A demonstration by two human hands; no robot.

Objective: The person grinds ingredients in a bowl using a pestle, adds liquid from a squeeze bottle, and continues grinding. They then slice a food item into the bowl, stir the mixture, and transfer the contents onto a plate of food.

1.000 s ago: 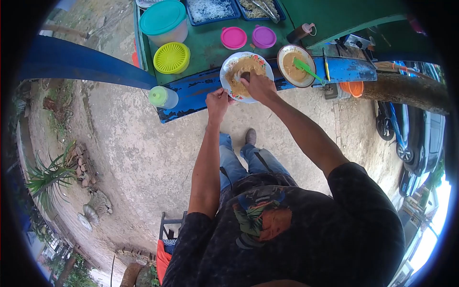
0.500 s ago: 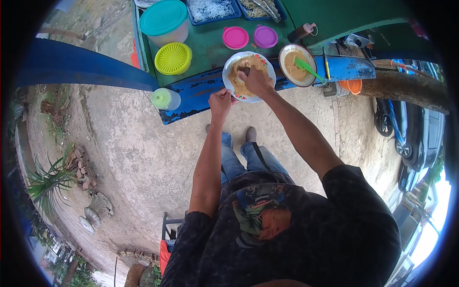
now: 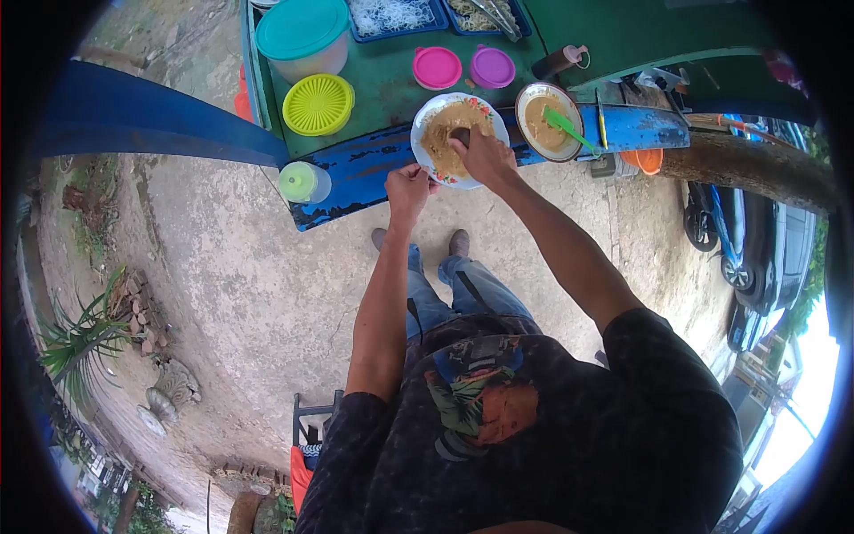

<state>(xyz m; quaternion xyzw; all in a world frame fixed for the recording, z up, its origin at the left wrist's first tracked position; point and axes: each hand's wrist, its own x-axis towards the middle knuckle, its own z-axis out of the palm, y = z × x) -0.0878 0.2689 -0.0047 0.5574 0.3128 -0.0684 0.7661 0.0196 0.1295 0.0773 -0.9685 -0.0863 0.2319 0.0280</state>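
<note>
A white plate with a floral rim (image 3: 425, 122) sits at the cart's front edge, spread with brown sauce (image 3: 440, 133). My left hand (image 3: 410, 192) pinches the plate's near-left rim between thumb and fingers. Over the sauce, my right hand (image 3: 487, 158) is closed around a dark, rounded pestle (image 3: 460, 136), whose lower part is hidden by the hand. Just right of the plate stands a brown-rimmed bowl (image 3: 525, 100) of similar sauce, with a green spoon (image 3: 569, 129) resting in it.
On the green cart top (image 3: 382, 80) are a teal-lidded tub (image 3: 302, 31), a yellow-green lidded container (image 3: 318, 105), pink (image 3: 437, 68) and purple (image 3: 492, 67) lidded tubs, blue noodle trays and a sauce bottle (image 3: 560, 61). A green-capped container (image 3: 304, 182) stands at the left corner.
My right hand has shifted slightly right and down over the plate, and the dark pestle end shows more clearly. My left hand keeps its hold on the rim. The view has shifted slightly.
</note>
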